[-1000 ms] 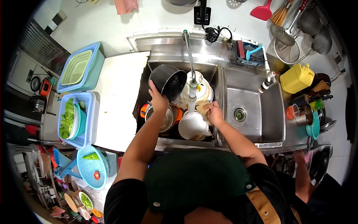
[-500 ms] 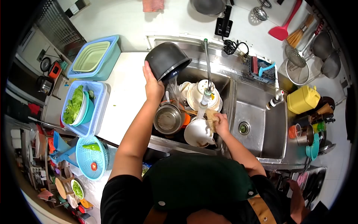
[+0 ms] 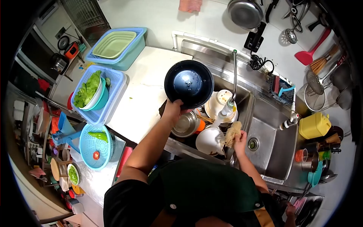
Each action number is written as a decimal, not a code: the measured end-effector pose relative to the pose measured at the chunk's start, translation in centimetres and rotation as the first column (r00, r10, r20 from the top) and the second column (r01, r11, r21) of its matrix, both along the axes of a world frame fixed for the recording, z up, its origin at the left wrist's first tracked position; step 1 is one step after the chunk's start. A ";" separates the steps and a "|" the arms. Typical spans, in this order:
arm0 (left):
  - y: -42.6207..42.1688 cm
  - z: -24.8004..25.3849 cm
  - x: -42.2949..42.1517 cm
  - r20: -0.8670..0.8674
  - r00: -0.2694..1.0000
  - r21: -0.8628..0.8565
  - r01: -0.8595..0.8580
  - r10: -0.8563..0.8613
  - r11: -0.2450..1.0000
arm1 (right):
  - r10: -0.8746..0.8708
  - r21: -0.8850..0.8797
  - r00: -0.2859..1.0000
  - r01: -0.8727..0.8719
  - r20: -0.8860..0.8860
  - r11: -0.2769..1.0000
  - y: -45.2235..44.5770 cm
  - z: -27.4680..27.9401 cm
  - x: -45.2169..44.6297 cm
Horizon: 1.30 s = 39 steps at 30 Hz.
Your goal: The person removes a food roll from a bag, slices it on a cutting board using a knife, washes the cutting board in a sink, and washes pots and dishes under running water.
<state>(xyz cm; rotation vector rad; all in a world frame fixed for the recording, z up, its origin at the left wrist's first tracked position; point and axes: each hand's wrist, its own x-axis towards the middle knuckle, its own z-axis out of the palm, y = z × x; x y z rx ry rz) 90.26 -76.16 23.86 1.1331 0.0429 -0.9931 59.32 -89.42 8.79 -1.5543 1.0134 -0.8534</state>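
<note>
My left hand grips the rim of a black pot, which is raised over the left sink's edge. Its wet, shiny inside faces me. In my right hand is a tan loofah scrubber, held beside a white bowl in the left basin. Water runs from the faucet toward that bowl. Stacked plates with food scraps sit behind it. A steel pot lies partly under my left forearm, with chopsticks near it.
The right basin has a drain. Left on the white counter stand blue baskets, one with lettuce. A blue colander holds a pepper and tomato. A yellow jug stands at right; utensils hang on the wall.
The black pot has turned from showing its outside to showing its inside, and come nearer to me. My right hand has drawn the loofah slightly off the bowl's rim. The whole view has shifted.
</note>
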 end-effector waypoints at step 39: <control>5.2 1.1 -5.4 0.430 0.816 0.308 0.271 -0.387 0.912 | 0.056 -0.298 0.366 -0.829 -0.929 0.474 2.8 16.0 17.3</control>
